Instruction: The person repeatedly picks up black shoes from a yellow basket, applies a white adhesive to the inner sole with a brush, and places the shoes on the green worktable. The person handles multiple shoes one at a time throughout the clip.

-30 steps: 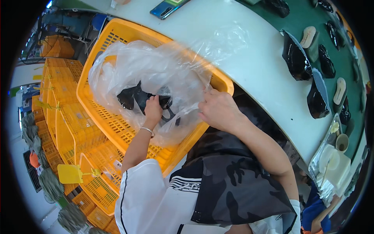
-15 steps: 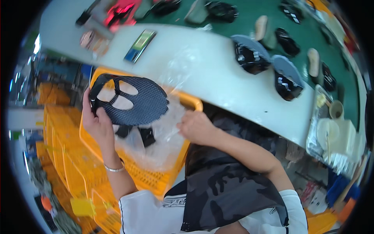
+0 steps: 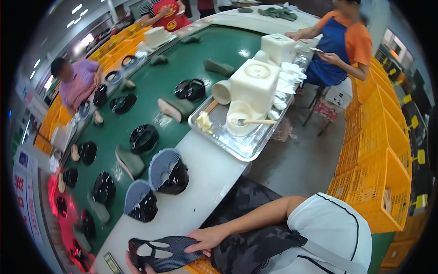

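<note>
A dark mesh shoe upper [image 3: 171, 261] with cut-outs and a black edge hangs low over the near side of the white table. My right hand [image 3: 207, 239] pinches its right end, thumb on top. At its other end, the fingers of my left hand [image 3: 133, 265] grip the black edge; the lower frame edge cuts off most of that hand. Beyond the mesh piece, two glossy black shoe uppers with grey-blue linings, a nearer one [image 3: 141, 206] and a farther one [image 3: 171, 179], stand side by side on the white table [image 3: 200, 182].
A metal tray [image 3: 235, 148] on the right holds white containers [image 3: 255, 82] and a brush [image 3: 258, 122]. Grey-green shoe lasts [image 3: 129, 160] and black uppers [image 3: 145, 138] lie on the green belt [image 3: 150, 86]. Yellow crates [image 3: 372, 182] line the right side; co-workers [image 3: 340, 45] are farther off.
My view has swung right and up, toward the tray and belt. My right hand, earlier at the plastic bag in the yellow crate, now grips the mesh shoe upper too.
</note>
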A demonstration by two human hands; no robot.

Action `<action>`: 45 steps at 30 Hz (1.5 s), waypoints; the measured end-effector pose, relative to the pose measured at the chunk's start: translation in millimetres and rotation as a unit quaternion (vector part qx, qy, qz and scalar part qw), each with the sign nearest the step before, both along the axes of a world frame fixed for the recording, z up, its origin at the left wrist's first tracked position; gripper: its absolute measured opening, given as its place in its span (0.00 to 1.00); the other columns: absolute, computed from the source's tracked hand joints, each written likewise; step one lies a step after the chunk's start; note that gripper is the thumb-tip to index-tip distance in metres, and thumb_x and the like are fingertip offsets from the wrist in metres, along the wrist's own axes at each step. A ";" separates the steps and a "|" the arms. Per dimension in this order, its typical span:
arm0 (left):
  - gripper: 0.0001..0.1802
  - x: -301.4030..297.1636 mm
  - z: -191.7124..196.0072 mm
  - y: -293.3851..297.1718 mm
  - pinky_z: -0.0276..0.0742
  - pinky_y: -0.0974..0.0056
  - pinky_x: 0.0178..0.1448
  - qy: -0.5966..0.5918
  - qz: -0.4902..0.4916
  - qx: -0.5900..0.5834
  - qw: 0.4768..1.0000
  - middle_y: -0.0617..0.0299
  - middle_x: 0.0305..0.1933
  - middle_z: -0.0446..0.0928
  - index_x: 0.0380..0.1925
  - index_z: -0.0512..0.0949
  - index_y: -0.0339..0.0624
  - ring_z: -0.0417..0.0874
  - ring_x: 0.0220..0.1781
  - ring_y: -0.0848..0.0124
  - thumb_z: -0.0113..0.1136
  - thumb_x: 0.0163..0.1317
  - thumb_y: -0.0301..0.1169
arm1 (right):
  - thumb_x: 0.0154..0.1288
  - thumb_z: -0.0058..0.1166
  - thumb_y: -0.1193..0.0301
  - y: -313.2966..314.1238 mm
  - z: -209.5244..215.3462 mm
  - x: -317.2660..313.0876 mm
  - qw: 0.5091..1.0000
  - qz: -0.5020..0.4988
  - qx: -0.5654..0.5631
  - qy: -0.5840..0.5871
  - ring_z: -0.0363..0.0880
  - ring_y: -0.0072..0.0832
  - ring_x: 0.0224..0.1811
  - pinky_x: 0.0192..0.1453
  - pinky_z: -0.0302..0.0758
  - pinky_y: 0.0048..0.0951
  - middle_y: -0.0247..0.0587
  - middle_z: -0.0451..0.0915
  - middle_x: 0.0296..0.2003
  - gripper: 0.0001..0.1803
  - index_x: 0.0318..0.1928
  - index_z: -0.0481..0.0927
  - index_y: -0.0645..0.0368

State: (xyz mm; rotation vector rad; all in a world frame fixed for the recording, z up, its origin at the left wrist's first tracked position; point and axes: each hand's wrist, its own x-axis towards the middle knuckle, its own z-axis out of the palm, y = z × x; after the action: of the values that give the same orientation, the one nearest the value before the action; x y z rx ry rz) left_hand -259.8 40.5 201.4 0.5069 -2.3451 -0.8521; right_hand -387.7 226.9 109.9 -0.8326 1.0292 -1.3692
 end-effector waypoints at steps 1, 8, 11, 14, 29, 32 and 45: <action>0.25 5.1 1.6 4.6 0.74 0.64 0.46 -0.017 -0.017 0.007 1.000 0.50 0.49 0.74 0.58 0.65 0.34 0.76 0.42 0.63 0.52 0.58 0.24 | 0.70 0.41 0.65 7.2 2.3 -3.6 0.998 -0.023 -0.015 0.061 0.75 0.23 0.20 0.28 0.74 0.23 0.40 0.76 0.27 0.25 0.63 0.56 0.60; 0.20 34.3 -48.0 2.0 0.75 0.64 0.39 0.058 0.183 -0.003 0.981 0.49 0.45 0.74 0.50 0.69 0.30 0.74 0.38 0.63 0.53 0.62 0.32 | 0.55 0.46 0.77 16.5 15.0 -25.0 0.801 -0.246 -0.102 0.535 0.78 0.38 0.29 0.30 0.74 0.35 0.53 0.69 0.45 0.32 0.63 0.59 0.53; 0.20 18.8 -73.8 7.6 0.75 0.64 0.40 0.025 0.148 0.021 0.988 0.49 0.45 0.74 0.50 0.69 0.30 0.74 0.38 0.63 0.53 0.62 0.32 | 0.49 0.49 0.78 12.3 9.7 -35.0 0.745 -0.248 -0.026 0.618 0.77 0.40 0.30 0.29 0.74 0.38 0.52 0.66 0.48 0.35 0.62 0.61 0.53; 0.20 0.8 -95.8 14.6 0.74 0.63 0.40 0.001 0.114 0.029 0.993 0.49 0.45 0.74 0.50 0.69 0.30 0.74 0.39 0.63 0.53 0.63 0.33 | 0.48 0.51 0.74 3.3 -13.6 -41.3 0.669 -0.268 -0.008 0.693 0.74 0.38 0.34 0.30 0.74 0.35 0.48 0.66 0.47 0.32 0.59 0.64 0.54; 0.20 -23.5 -155.4 24.3 0.74 0.63 0.40 -0.060 0.057 0.029 0.996 0.48 0.45 0.73 0.50 0.69 0.30 0.73 0.39 0.62 0.53 0.63 0.33 | 0.49 0.49 0.70 1.0 -30.4 -49.2 0.649 -0.288 -0.042 0.702 0.71 0.36 0.40 0.35 0.72 0.32 0.47 0.67 0.48 0.31 0.57 0.65 0.59; 0.20 -27.1 -164.6 22.4 0.74 0.62 0.40 -0.069 0.058 0.018 0.996 0.48 0.45 0.73 0.50 0.69 0.30 0.73 0.39 0.62 0.53 0.63 0.33 | 0.49 0.49 0.70 3.2 -25.4 -49.9 0.657 -0.294 -0.037 0.693 0.71 0.36 0.38 0.35 0.72 0.33 0.48 0.68 0.47 0.30 0.57 0.66 0.60; 0.20 -40.8 -203.0 14.4 0.74 0.62 0.41 -0.109 0.072 -0.038 0.991 0.47 0.45 0.72 0.50 0.69 0.30 0.73 0.39 0.61 0.53 0.63 0.33 | 0.47 0.50 0.73 0.0 -30.0 -50.4 0.709 -0.300 -0.029 0.638 0.72 0.37 0.42 0.39 0.73 0.34 0.49 0.66 0.50 0.29 0.55 0.67 0.59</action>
State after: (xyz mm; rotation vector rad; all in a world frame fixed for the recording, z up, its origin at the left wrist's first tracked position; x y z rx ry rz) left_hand -300.6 54.9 -1.6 0.7599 -2.4904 -0.6660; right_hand -438.1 226.9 79.8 -1.6650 2.5151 -1.2194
